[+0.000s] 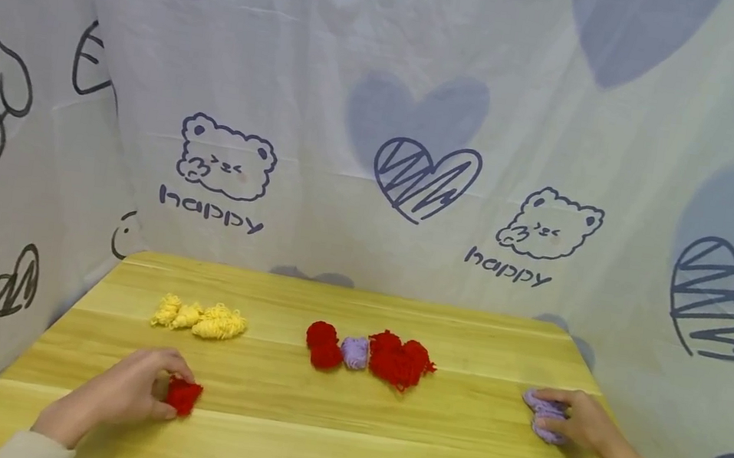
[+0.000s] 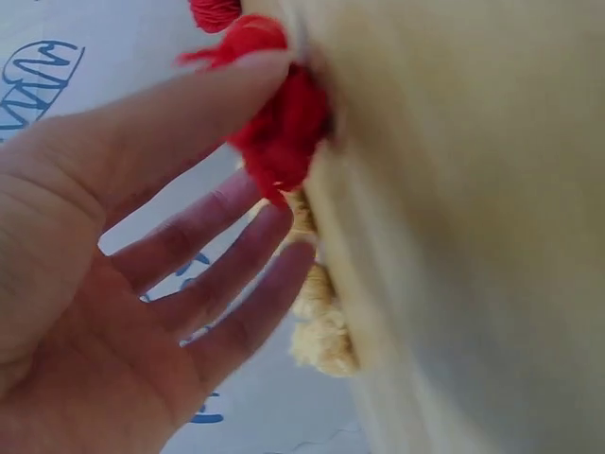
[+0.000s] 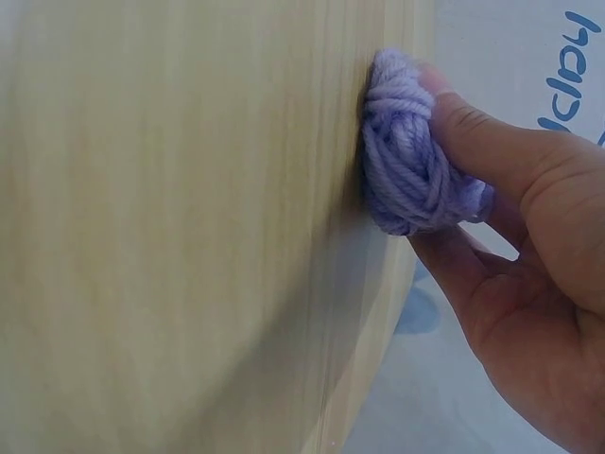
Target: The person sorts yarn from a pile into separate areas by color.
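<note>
At the front left of the table, my left hand (image 1: 133, 388) pinches a small red yarn ball (image 1: 183, 395) between thumb and fingers. The left wrist view shows the thumb against the red yarn (image 2: 284, 128), with the other fingers spread out below it. Over on the right side, my right hand (image 1: 592, 425) grips a purple yarn ball (image 1: 548, 421) on the tabletop. In the right wrist view the thumb and fingers lie on either side of the purple yarn (image 3: 406, 156); the fingertips are partly hidden behind it.
Several yellow yarn balls (image 1: 218, 322) lie in a row at the back left of the wooden table (image 1: 337, 457). At the back middle, a small purple ball (image 1: 354, 353) sits between red yarn balls (image 1: 400, 359). A printed white cloth (image 1: 322, 200) hangs behind and at both sides.
</note>
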The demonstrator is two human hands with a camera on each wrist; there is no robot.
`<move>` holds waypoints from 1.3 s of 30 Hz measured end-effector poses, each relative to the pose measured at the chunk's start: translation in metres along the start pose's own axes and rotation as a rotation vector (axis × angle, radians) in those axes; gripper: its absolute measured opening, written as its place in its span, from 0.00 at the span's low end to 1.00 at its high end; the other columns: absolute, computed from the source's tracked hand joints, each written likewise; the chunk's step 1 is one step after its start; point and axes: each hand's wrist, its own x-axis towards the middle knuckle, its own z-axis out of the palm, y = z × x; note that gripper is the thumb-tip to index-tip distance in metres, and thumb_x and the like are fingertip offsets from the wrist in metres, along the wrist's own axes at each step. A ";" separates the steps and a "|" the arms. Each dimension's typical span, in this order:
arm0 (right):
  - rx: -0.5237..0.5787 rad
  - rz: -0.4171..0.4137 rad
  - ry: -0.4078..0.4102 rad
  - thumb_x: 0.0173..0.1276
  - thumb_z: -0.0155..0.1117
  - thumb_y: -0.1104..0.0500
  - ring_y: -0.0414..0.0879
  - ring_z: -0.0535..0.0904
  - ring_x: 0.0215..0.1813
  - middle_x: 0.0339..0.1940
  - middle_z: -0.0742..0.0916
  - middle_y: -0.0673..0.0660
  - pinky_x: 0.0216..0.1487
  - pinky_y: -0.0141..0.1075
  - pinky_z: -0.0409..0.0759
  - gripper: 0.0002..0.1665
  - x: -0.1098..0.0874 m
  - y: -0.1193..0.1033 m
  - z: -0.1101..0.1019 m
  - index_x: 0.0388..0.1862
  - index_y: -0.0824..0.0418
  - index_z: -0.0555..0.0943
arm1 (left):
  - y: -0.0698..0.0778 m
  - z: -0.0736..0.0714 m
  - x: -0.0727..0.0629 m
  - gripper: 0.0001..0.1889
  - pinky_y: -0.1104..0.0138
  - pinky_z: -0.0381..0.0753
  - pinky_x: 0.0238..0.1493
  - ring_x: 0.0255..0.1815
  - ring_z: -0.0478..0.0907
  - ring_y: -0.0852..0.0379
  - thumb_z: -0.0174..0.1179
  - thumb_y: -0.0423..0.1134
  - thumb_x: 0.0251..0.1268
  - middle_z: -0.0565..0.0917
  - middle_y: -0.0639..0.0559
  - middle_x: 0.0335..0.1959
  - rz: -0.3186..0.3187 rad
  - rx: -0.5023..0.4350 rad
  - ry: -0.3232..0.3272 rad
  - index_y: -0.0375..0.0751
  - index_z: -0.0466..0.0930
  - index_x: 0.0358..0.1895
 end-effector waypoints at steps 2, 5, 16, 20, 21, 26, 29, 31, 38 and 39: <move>0.001 0.009 0.000 0.57 0.81 0.53 0.57 0.85 0.54 0.55 0.89 0.69 0.54 0.49 0.84 0.29 0.000 -0.001 0.000 0.57 0.62 0.87 | 0.006 -0.005 0.001 0.21 0.54 0.86 0.49 0.47 0.84 0.52 0.83 0.42 0.43 0.86 0.58 0.45 -0.040 0.050 -0.006 0.51 0.88 0.44; 0.002 0.011 -0.005 0.58 0.81 0.54 0.59 0.84 0.55 0.56 0.88 0.70 0.55 0.54 0.84 0.29 0.000 -0.002 -0.001 0.57 0.63 0.87 | 0.014 -0.013 0.007 0.22 0.50 0.85 0.50 0.50 0.83 0.46 0.83 0.45 0.45 0.87 0.53 0.49 -0.061 0.046 -0.027 0.49 0.88 0.46; -0.007 0.008 0.009 0.56 0.82 0.52 0.55 0.85 0.52 0.54 0.89 0.68 0.51 0.42 0.84 0.30 0.002 0.002 0.002 0.57 0.63 0.87 | 0.041 -0.016 0.040 0.18 0.51 0.86 0.51 0.50 0.85 0.47 0.79 0.44 0.52 0.89 0.53 0.49 -0.012 0.073 0.013 0.47 0.89 0.47; -0.001 0.010 0.010 0.57 0.81 0.52 0.53 0.84 0.53 0.55 0.89 0.67 0.50 0.38 0.83 0.30 0.001 0.004 0.002 0.57 0.62 0.88 | 0.047 -0.009 0.051 0.18 0.53 0.86 0.49 0.49 0.84 0.47 0.80 0.43 0.52 0.88 0.52 0.49 0.009 0.078 0.015 0.47 0.89 0.47; 0.004 0.007 0.009 0.57 0.81 0.52 0.52 0.84 0.52 0.55 0.89 0.67 0.50 0.38 0.83 0.29 0.001 0.004 0.003 0.57 0.62 0.88 | 0.048 -0.008 0.054 0.18 0.54 0.86 0.49 0.49 0.84 0.48 0.79 0.42 0.52 0.88 0.52 0.49 0.008 0.075 0.011 0.47 0.89 0.47; 0.010 0.001 0.021 0.56 0.82 0.53 0.48 0.84 0.50 0.54 0.90 0.67 0.49 0.34 0.82 0.29 -0.001 0.005 0.005 0.56 0.62 0.88 | 0.055 -0.004 0.067 0.18 0.54 0.85 0.50 0.50 0.83 0.47 0.78 0.41 0.54 0.87 0.52 0.49 0.007 0.043 -0.011 0.47 0.88 0.49; 0.003 0.006 0.023 0.56 0.82 0.53 0.49 0.83 0.50 0.55 0.89 0.68 0.48 0.34 0.82 0.29 -0.002 0.005 0.006 0.56 0.61 0.88 | 0.057 -0.002 0.073 0.18 0.54 0.86 0.51 0.50 0.83 0.47 0.78 0.40 0.55 0.87 0.52 0.49 0.025 0.033 -0.013 0.47 0.88 0.49; -0.004 0.024 0.022 0.56 0.82 0.53 0.51 0.83 0.51 0.55 0.89 0.68 0.49 0.36 0.82 0.29 -0.002 0.005 0.007 0.57 0.60 0.88 | 0.058 -0.001 0.078 0.18 0.54 0.86 0.51 0.50 0.84 0.47 0.78 0.39 0.55 0.87 0.51 0.48 0.039 0.025 -0.014 0.45 0.88 0.50; -0.005 0.048 0.011 0.56 0.82 0.54 0.57 0.84 0.56 0.56 0.89 0.67 0.54 0.46 0.83 0.29 0.001 0.005 0.005 0.57 0.60 0.88 | 0.060 0.008 0.092 0.18 0.53 0.86 0.52 0.50 0.84 0.45 0.77 0.37 0.55 0.87 0.50 0.48 0.075 -0.014 -0.053 0.40 0.88 0.50; 0.002 0.043 0.011 0.56 0.81 0.54 0.57 0.84 0.56 0.57 0.89 0.67 0.55 0.45 0.83 0.29 0.001 0.005 0.005 0.57 0.60 0.88 | 0.060 0.009 0.094 0.18 0.53 0.86 0.52 0.50 0.84 0.45 0.77 0.37 0.55 0.88 0.49 0.48 0.078 -0.017 -0.054 0.40 0.88 0.50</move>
